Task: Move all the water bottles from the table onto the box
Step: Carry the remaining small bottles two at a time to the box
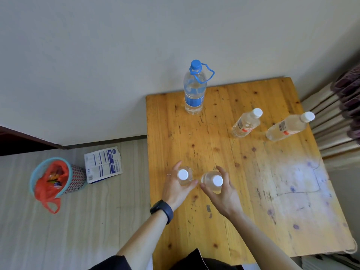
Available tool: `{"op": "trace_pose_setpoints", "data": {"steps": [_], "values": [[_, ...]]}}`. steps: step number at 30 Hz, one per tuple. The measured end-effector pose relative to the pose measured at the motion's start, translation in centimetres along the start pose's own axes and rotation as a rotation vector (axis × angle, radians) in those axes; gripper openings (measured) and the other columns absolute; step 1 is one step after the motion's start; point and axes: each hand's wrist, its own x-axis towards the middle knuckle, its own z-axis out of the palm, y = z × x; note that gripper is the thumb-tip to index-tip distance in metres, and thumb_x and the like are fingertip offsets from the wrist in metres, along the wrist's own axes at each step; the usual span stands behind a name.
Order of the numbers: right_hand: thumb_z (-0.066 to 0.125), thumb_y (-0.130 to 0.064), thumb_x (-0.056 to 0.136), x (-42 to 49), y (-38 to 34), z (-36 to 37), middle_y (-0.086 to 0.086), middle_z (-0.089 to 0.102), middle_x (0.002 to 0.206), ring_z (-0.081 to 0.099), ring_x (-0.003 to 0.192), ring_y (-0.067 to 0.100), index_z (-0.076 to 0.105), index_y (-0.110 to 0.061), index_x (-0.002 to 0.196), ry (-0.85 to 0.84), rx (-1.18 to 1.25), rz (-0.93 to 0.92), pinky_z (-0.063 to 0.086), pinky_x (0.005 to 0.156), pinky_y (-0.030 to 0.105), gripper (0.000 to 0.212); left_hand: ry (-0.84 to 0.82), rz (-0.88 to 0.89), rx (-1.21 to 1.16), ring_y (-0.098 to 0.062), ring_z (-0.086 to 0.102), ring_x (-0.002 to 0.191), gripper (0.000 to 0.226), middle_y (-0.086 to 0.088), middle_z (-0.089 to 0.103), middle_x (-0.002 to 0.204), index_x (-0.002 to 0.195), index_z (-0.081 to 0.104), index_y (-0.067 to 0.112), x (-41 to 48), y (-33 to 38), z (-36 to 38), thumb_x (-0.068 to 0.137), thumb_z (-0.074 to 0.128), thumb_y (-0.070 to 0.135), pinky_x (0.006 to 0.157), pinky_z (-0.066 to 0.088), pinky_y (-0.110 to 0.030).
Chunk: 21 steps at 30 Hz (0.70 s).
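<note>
On the wooden table (253, 191), my left hand (175, 190) is wrapped around a small clear bottle with a white cap (184, 175). Right beside it, my right hand (224, 193) grips a second small white-capped bottle (213, 181). Both bottles stand upright near the table's left front part and nearly touch each other. A tall bottle with a blue cap, blue strap and blue label (194, 88) stands at the far left edge. Two more white-capped bottles (246, 123) (290, 126) stand at the far right. A white and blue cardboard box (103, 164) lies on the floor left of the table.
A teal and red basket (58, 178) lined with an orange plastic bag sits on the floor left of the box. A pale wall runs behind the table. Striped bedding (335, 121) borders the table's right side. My left wrist wears a dark watch (162, 210).
</note>
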Motion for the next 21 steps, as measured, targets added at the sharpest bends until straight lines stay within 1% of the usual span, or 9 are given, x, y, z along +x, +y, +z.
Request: {"op": "trace_pose_setpoints", "data": {"steps": [2, 4, 6, 8, 11, 13, 16, 19, 21], "values": [[0.066, -0.072, 0.078, 0.3, 0.3, 0.5, -0.012, 0.047, 0.146, 0.057, 0.123, 0.021, 0.032, -0.038, 0.14, 0.021, -0.004, -0.017, 0.05, 0.086, 0.033, 0.079, 0.035, 0.004, 0.007, -0.007, 0.052, 0.116, 0.065, 0.031, 0.052, 0.113, 0.127, 0.042, 0.046, 0.3, 0.0, 0.4, 0.076, 0.082, 0.048, 0.083, 0.041, -0.015], [0.066, -0.07, 0.077, 0.6, 0.6, 1.0, -0.014, 0.05, 0.141, 0.06, 0.116, 0.02, 0.033, -0.036, 0.135, 0.043, -0.001, -0.022, 0.053, 0.083, 0.036, 0.074, 0.067, 0.018, 0.033, -0.009, 0.058, 0.107, 0.052, 0.027, 0.058, 0.107, 0.113, 0.042, 0.049, 0.4, -0.3, 0.5, 0.077, 0.08, 0.048, 0.078, 0.049, -0.021], [0.068, -0.065, 0.076, 0.8, 0.9, 1.2, -0.015, 0.053, 0.136, 0.062, 0.11, 0.018, 0.035, -0.036, 0.133, 0.076, 0.006, -0.029, 0.055, 0.081, 0.037, 0.072, 0.087, 0.027, 0.072, -0.009, 0.061, 0.103, 0.051, 0.022, 0.061, 0.107, 0.113, 0.042, 0.046, 0.5, -0.7, 0.5, 0.076, 0.078, 0.052, 0.077, 0.055, -0.03], [0.071, -0.06, 0.076, 0.8, 1.0, 1.4, -0.014, 0.056, 0.129, 0.063, 0.104, 0.017, 0.036, -0.036, 0.13, 0.1, 0.008, -0.033, 0.055, 0.079, 0.038, 0.069, 0.098, 0.036, 0.113, -0.009, 0.062, 0.1, 0.053, 0.02, 0.061, 0.108, 0.114, 0.041, 0.046, 0.6, -0.9, 0.5, 0.076, 0.076, 0.054, 0.076, 0.056, -0.034], [0.073, -0.056, 0.077, 0.7, 0.9, 1.5, -0.014, 0.058, 0.123, 0.063, 0.097, 0.016, 0.036, -0.037, 0.127, 0.114, -0.003, -0.036, 0.056, 0.076, 0.039, 0.066, 0.11, 0.056, 0.154, -0.008, 0.063, 0.096, 0.051, 0.019, 0.062, 0.106, 0.113, 0.041, 0.045, 0.6, -0.7, 0.5, 0.076, 0.076, 0.053, 0.07, 0.056, -0.032], [0.073, -0.056, 0.078, 0.9, 0.9, 1.4, -0.013, 0.059, 0.118, 0.063, 0.093, 0.016, 0.035, -0.038, 0.125, 0.115, -0.022, -0.028, 0.055, 0.074, 0.037, 0.062, 0.122, 0.082, 0.202, -0.009, 0.063, 0.091, 0.052, 0.018, 0.063, 0.102, 0.114, 0.042, 0.043, 0.7, -0.8, 0.5, 0.075, 0.074, 0.057, 0.065, 0.056, -0.033], [0.068, -0.06, 0.081, 0.9, 0.8, 1.2, -0.009, 0.06, 0.112, 0.063, 0.087, 0.018, 0.033, -0.037, 0.124, 0.098, -0.057, -0.007, 0.05, 0.068, 0.033, 0.06, 0.137, 0.125, 0.311, -0.015, 0.064, 0.082, 0.057, 0.012, 0.065, 0.095, 0.118, 0.044, 0.036, 0.7, -0.8, 0.1, 0.074, 0.072, 0.061, 0.059, 0.054, -0.033], [0.063, -0.062, 0.085, -0.3, 0.6, 0.5, 0.003, 0.066, 0.09, 0.063, 0.072, 0.022, 0.032, -0.035, 0.119, 0.126, -0.023, 0.112, 0.05, 0.06, 0.037, 0.054, 0.084, 0.128, 0.43, -0.019, 0.065, 0.081, 0.059, 0.008, 0.066, 0.092, 0.121, 0.047, 0.031, 0.8, -0.1, -0.5, 0.076, 0.071, 0.062, 0.059, 0.052, -0.031], [0.062, -0.062, 0.086, -2.3, 0.9, -0.3, 0.003, 0.066, 0.082, 0.064, 0.07, 0.02, 0.033, -0.034, 0.12, 0.18, 0.048, 0.164, 0.051, 0.061, 0.038, 0.053, 0.042, 0.169, 0.533, -0.019, 0.065, 0.08, 0.061, 0.008, 0.066, 0.09, 0.12, 0.049, 0.029, 0.4, 0.4, -0.9, 0.075, 0.068, 0.065, 0.057, 0.05, -0.03]]}}
